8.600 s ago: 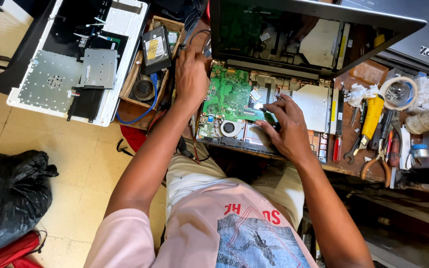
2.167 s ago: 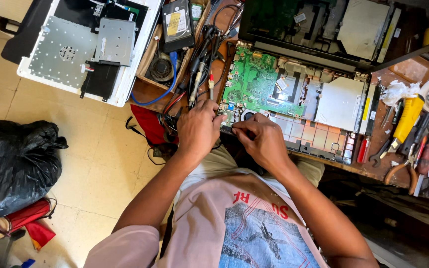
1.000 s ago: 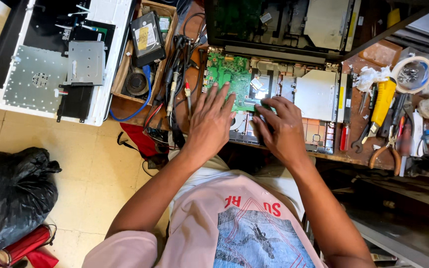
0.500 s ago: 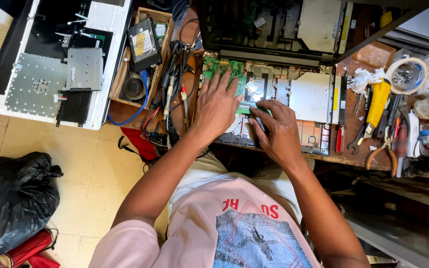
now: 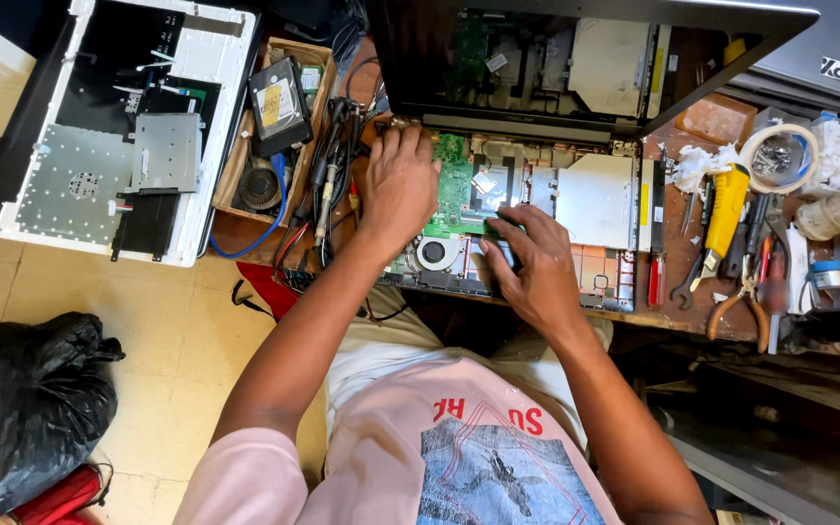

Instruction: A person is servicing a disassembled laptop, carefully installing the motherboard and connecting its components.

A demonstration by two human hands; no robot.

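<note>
I see the opened black laptop base (image 5: 537, 228) lying on the cluttered brown wooden counter (image 5: 702, 321), directly ahead of the torso, with its raised lid leaning over the far edge. Inside the base, the green circuit board (image 5: 454, 185) sits at the left, with the round grey cooling fan (image 5: 433, 254) just below it and a flat silver metal drive cover (image 5: 597, 199) to the right.

My left hand (image 5: 399, 185) rests palm down on the left part of the base. Its fingers (image 5: 402, 141) are loosely spread and reach to the far left corner near the hinge; they overlap the left edge of the green board. I cannot tell whether they grip anything underneath.

My right hand (image 5: 535, 267) lies over the middle of the base, just right of the fan. Its fingers (image 5: 512, 222) are curled and close together, tips pressed on a dark part beside the board; whether they pinch it I cannot tell.

Left of the left hand lies a bundle of black and red cables (image 5: 328, 194), then a shallow wooden tray (image 5: 274, 126) holding a hard drive. A white disassembled laptop shell (image 5: 99, 209) lies further left. To the right of the base lie a yellow-handled tool (image 5: 726, 209), orange-handled pliers (image 5: 741, 311) and a roll of tape (image 5: 780, 156).
</note>
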